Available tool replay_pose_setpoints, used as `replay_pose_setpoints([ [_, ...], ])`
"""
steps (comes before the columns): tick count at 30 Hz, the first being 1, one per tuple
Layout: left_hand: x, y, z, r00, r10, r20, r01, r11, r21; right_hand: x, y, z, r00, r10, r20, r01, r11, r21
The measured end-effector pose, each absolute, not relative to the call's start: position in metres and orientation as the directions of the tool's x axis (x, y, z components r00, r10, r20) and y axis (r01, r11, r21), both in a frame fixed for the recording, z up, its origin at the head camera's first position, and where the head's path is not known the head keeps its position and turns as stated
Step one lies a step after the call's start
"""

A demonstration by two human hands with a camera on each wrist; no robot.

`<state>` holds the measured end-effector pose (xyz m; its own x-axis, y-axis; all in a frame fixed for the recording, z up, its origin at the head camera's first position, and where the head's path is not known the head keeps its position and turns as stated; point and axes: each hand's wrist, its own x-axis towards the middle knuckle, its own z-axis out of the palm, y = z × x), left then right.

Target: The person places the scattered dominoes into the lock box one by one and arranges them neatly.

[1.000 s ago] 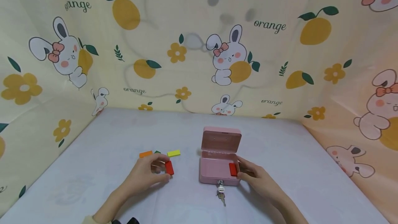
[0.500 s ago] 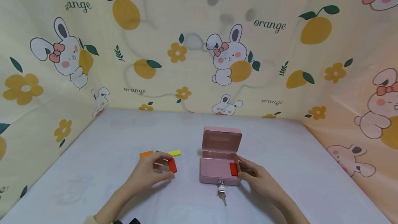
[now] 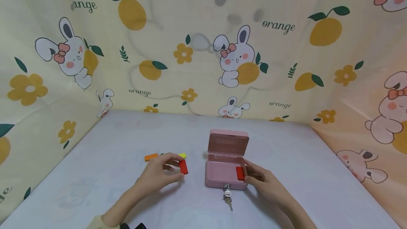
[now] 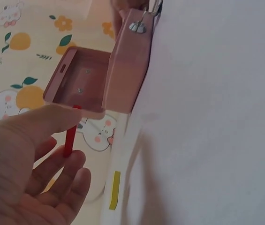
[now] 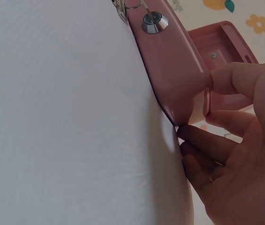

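Note:
My left hand (image 3: 159,175) pinches a red block (image 3: 183,167) between thumb and fingers, raised off the table to the left of a pink metal box (image 3: 225,185). In the left wrist view the red block (image 4: 71,136) shows edge-on between thumb and fingertips. The box's lid (image 3: 227,144) stands up at the back, and a second red block (image 3: 240,173) lies inside by the right wall. My right hand (image 3: 269,185) holds the box's right side; in the right wrist view its thumb and fingers touch the box's corner (image 5: 174,70). Keys (image 3: 228,199) hang from the front lock.
Behind my left hand lie an orange block (image 3: 151,157), a green block mostly hidden by the fingers, and a yellow block (image 3: 182,155) partly covered. A patterned cloth (image 3: 203,45) rises behind and beside the white table (image 3: 178,204).
My left hand has moved right with the red block, nearer the box, and now covers part of the yellow block. The right hand and the box have stayed in place.

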<state>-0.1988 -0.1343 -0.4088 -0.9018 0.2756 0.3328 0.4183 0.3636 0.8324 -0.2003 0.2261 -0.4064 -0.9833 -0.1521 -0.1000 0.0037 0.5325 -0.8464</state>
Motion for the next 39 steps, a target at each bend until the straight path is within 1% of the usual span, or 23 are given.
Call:
replay_pose_setpoints([
  [5,-0.198,-0.129,-0.406,-0.889,0.312,0.335,0.438,0.363,0.822,-0.199,0.226,-0.407,-0.982,-0.156,-0.109,0.009,0.535,-0.845],
  [9,-0.201,-0.122,-0.403,-0.868,0.339,0.363,0.475,0.353,0.806,-0.199,0.226,-0.407,-0.981,-0.153,-0.119,0.018,0.537,-0.844],
  [12,-0.204,-0.114,-0.398,-0.853,0.352,0.386,0.5,0.341,0.796,-0.201,0.227,-0.407,-0.981,-0.153,-0.116,0.015,0.541,-0.841],
  [18,-0.208,-0.097,-0.388,-0.845,0.374,0.383,0.51,0.348,0.786,-0.201,0.228,-0.408,-0.979,-0.173,-0.108,0.003,0.521,-0.853],
  [25,-0.211,-0.077,-0.382,-0.82,0.407,0.401,0.544,0.342,0.766,-0.201,0.228,-0.407,-0.979,-0.175,-0.102,-0.002,0.51,-0.86],
  [35,-0.216,-0.06,-0.381,-0.818,0.427,0.385,0.539,0.337,0.772,-0.202,0.226,-0.408,-0.981,-0.16,-0.11,0.003,0.555,-0.832],
  [39,-0.219,-0.056,-0.38,-0.816,0.434,0.381,0.537,0.326,0.778,-0.202,0.227,-0.408,-0.982,-0.154,-0.11,0.008,0.549,-0.836],
])
